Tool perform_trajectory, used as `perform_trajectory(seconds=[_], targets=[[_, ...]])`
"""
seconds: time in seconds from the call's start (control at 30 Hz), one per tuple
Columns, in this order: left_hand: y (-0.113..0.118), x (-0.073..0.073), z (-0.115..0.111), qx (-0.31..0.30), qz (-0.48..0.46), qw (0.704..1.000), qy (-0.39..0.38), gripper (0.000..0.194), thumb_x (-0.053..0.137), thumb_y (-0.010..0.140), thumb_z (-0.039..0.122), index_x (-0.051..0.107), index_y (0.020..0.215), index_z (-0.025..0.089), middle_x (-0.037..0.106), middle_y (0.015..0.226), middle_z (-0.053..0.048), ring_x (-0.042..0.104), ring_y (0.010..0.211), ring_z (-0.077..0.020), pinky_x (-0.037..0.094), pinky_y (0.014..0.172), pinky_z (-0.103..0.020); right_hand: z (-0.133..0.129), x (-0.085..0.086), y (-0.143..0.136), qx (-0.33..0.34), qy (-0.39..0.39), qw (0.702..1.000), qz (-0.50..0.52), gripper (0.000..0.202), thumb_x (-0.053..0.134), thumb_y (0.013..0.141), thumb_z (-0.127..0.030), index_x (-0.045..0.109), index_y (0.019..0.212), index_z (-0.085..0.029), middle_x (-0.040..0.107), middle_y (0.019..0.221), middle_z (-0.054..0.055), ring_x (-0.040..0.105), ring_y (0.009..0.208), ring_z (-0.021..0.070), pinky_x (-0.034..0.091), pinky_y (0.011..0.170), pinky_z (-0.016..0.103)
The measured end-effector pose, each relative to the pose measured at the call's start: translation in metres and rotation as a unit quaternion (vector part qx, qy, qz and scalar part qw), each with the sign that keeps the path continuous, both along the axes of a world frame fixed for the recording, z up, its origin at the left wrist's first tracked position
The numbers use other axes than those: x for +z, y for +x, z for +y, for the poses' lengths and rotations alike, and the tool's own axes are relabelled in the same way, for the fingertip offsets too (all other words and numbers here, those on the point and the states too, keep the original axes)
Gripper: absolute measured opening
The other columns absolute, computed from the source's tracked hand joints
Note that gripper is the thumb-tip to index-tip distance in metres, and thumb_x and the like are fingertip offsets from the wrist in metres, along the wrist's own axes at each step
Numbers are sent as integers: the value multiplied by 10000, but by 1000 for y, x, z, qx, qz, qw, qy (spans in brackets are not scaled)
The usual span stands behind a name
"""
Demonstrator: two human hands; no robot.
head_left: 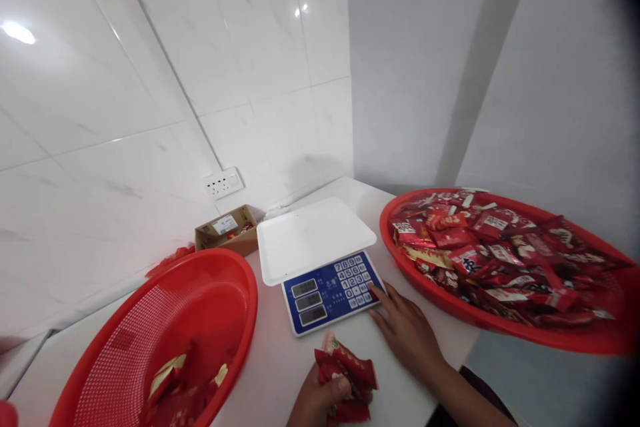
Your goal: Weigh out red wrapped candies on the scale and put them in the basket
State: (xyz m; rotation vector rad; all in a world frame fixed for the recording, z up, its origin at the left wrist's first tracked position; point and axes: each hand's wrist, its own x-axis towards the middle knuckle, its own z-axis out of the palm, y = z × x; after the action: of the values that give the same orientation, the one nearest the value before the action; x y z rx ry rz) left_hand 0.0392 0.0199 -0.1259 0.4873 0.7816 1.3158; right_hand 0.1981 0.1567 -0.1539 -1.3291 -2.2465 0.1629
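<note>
Several small red packets [356, 365] are bunched in my left hand [320, 397], with the thumb pressed over them. My right hand [403, 320] reaches to the lower right corner of the keypad on a digital scale [330, 290], its fingertips at the keys. The other fingers of that hand are stretched out and it holds nothing. The scale's white weighing tray [313, 237] carries nothing. The blue panel has three small displays, whose digits are too faint to read.
A red basket [250, 280] with some packets inside stands at the left. On the right, a wide red basket [430, 303] is heaped with red packets [475, 257]. A cardboard box [225, 230] sits by the wall, below a power socket [223, 182].
</note>
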Motion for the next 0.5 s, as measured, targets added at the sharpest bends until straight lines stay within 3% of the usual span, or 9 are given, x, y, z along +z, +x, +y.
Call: perform_trajectory(seconds=[0.1, 0.5], targets=[[1, -3, 0, 10, -4, 1000, -2, 535, 799, 535, 361, 584, 994, 191, 693, 827, -66, 647, 754, -216, 464, 699, -337, -1, 2, 0, -2, -1, 1000, -9, 444, 384, 861, -412, 468, 1271, -262, 513, 1297, 86, 556, 1062, 242, 460, 869, 399], [0, 4, -2, 2, 30, 1000, 3, 404, 781, 555, 370, 660, 862, 137, 682, 776, -71, 630, 727, -191, 465, 724, -334, 0, -11, 1, 2, -13, 999, 36, 539, 393, 852, -443, 356, 1339, -215, 485, 1322, 120, 495, 1150, 257, 411, 938, 439]])
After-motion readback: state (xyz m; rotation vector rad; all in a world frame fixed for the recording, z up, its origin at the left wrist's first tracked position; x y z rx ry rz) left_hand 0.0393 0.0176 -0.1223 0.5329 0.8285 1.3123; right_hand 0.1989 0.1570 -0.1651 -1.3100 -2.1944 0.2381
